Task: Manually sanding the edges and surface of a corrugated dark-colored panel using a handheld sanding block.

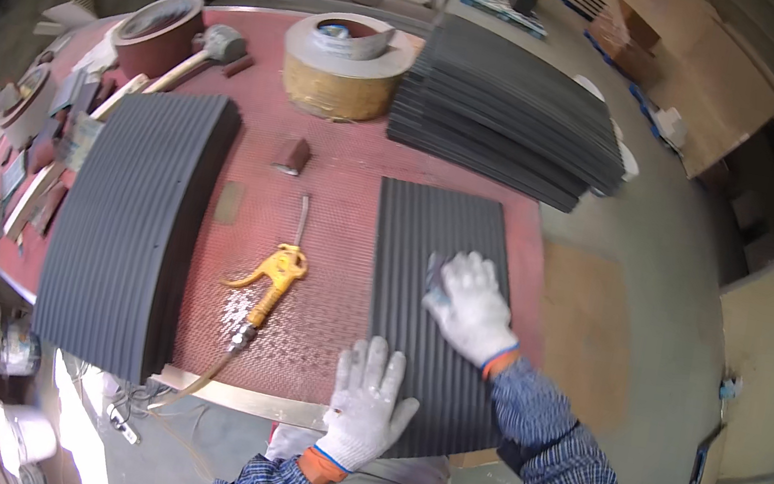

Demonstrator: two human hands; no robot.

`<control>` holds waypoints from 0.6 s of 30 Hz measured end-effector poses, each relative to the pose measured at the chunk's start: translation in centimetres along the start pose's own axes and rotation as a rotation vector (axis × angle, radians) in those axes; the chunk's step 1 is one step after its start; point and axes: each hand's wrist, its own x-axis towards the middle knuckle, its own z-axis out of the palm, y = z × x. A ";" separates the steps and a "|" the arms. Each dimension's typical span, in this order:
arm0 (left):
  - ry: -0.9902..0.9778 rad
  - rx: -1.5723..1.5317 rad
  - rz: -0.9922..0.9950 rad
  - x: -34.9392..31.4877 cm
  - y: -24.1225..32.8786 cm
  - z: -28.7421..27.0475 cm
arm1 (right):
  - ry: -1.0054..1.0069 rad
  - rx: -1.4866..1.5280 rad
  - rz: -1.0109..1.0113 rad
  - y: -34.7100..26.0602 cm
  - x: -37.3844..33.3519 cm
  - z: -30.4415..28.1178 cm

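Note:
A dark grey ribbed panel [439,235] lies in front of me at the right side of the red work table. My left hand [368,406], in a white glove, rests flat on the panel's near left edge with its fingers stretched out. On the panel's middle, my gloved right hand [473,306] presses down, its fingers closed over a small dark pad [436,268]. Only the pad's left edge shows; the glove hides the rest. To the left of the panel lies a yellow air blow gun [281,269] with a metal nozzle and a hose.
A stack of similar ribbed panels [132,222] stands at the left, and another stack [511,100] at the far right. Tape rolls [342,88], a mallet [223,44] and a small brown block [293,155] sit farther back. Scraps [36,186] crowd the table's left end.

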 end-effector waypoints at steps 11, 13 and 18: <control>0.098 -0.043 -0.019 -0.2 -1.1 0.6 | 0.098 0.019 -0.019 0.1 9.6 1.2; 0.101 -0.072 -0.007 -0.5 -1.1 -0.7 | 0.136 0.064 -0.127 -2.7 3.9 0.1; 0.035 -0.050 0.106 -1.9 -2.7 -1.7 | -0.115 0.130 -0.097 -6.0 -2.7 0.3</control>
